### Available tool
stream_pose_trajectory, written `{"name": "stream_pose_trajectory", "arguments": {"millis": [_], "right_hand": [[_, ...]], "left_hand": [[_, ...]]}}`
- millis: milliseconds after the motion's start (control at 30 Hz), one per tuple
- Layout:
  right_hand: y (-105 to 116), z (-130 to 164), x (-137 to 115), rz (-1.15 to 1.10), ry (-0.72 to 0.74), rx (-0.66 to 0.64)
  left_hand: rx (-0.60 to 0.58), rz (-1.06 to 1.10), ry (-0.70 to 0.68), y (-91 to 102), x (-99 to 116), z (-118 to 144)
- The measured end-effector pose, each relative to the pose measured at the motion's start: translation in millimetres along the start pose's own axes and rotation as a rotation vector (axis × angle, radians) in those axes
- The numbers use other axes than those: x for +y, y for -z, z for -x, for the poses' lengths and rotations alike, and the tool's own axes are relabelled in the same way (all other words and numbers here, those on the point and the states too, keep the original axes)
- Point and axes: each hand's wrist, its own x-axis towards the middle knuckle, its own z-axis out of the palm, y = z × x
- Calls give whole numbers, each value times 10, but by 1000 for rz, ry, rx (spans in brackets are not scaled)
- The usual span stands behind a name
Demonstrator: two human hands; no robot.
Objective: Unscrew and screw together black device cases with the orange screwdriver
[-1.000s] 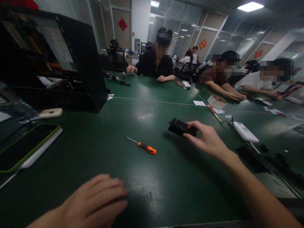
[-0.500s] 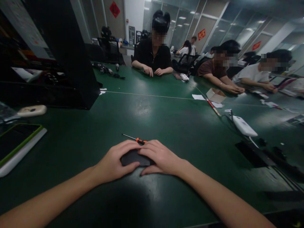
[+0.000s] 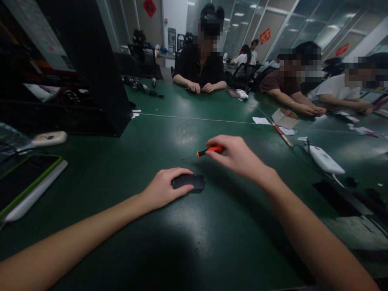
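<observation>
A dark, flat rectangular case (image 3: 197,182) rests on the green table (image 3: 145,238). My left hand (image 3: 165,186) grips its left end, the thumb along the near side and the fingers along the far side. Beyond it and to the right, my right hand (image 3: 232,155) pinches the orange-and-black handle of a screwdriver (image 3: 214,150) above the table. The thin shaft points left and is faint with blur. What the case is, I cannot make out.
A phone with a green edge (image 3: 30,178) lies on a white object at left, near a black stand (image 3: 87,81). At right are a white power strip (image 3: 325,158) and a small open box (image 3: 285,118). Several people sit across the table, including one in black (image 3: 198,66).
My right hand has left the dark case and lifted the screwdriver off the table. My left hand still holds the case, now slightly farther forward and right in view.
</observation>
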Motion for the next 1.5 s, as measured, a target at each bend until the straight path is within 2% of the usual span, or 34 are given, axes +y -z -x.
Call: {"name": "stream_pose_trajectory", "arguments": {"millis": [100,200,333,533,800,967,1100,1500], "right_hand": [[410,-112,-175,23,32,193],[545,-65,-295,158,158,305],[445,19,-269,288,288,199],[328,-32,-153,268,271,113],[287,-27,-210,286,318,49],[392,-13,-186,324,319,77],[451,-9,-157,367,287,48],[431,0,-204,370,340,59]], "left_hand": [[-7,22,-12,-16,-22,-55],[-43,21,-37,-7,-38,-32],[-52,12,-47,6,-52,11],[-44,-13,-41,6,-49,2],[-57,-1,-22,9,-61,11],[-69,7,-23,17,-47,4],[-70,14,-19,23,-40,-5],[-64,17,-40,24,-42,3]]}}
